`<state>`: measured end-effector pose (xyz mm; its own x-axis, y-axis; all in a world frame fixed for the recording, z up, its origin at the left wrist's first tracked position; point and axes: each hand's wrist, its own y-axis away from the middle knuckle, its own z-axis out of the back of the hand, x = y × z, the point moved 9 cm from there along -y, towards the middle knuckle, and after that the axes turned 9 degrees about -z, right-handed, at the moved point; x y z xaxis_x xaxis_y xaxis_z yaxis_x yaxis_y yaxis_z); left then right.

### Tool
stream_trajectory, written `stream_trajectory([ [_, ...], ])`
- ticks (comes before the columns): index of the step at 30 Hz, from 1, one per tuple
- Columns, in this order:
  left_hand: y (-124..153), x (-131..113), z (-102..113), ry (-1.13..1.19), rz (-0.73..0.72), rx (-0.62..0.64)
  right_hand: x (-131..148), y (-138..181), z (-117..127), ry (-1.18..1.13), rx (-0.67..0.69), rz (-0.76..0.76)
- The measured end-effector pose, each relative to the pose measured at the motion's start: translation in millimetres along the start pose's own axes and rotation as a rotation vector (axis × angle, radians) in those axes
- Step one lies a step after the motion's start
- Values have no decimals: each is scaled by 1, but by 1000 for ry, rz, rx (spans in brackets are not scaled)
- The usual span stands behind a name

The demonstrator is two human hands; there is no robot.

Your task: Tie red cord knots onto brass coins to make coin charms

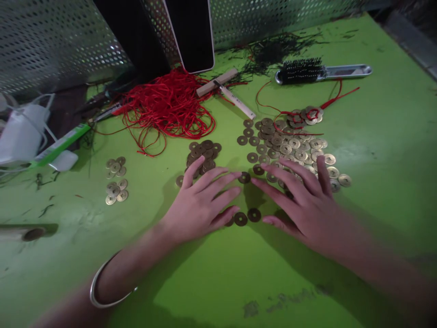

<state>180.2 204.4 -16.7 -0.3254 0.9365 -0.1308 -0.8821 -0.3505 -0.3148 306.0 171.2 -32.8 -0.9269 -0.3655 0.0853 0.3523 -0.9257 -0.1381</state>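
Note:
My left hand (201, 205), fingers spread, lies over the green tabletop in front of a small heap of brass coins (206, 152) with square holes. One fingertip meets a single coin (244, 177) between the two hands. My right hand (303, 196), also spread, reaches over the near edge of a larger pile of coins (285, 146) and hides part of it. Its index fingertip is close to that same single coin. Below, a short row of coins (241, 219) lies between my thumbs, its left end partly covered by my left thumb.
A tangle of red cord (170, 102) lies behind, beside a wooden stick (216, 82) and a pale-handled tool (237, 101). Red-corded coins (303, 116) rest on the pile. A hairbrush (321, 72) is at back right. Small coin groups (116, 191) and a tube (23, 233) are left.

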Motion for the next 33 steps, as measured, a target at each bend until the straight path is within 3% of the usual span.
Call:
stream_trajectory([
  [5, -1, 2, -11, -36, -1, 123, 2, 1, 0, 14, -4, 13],
  [33, -4, -10, -11, -84, -122, 106, 8, 3, -3, -40, 42, 34],
])
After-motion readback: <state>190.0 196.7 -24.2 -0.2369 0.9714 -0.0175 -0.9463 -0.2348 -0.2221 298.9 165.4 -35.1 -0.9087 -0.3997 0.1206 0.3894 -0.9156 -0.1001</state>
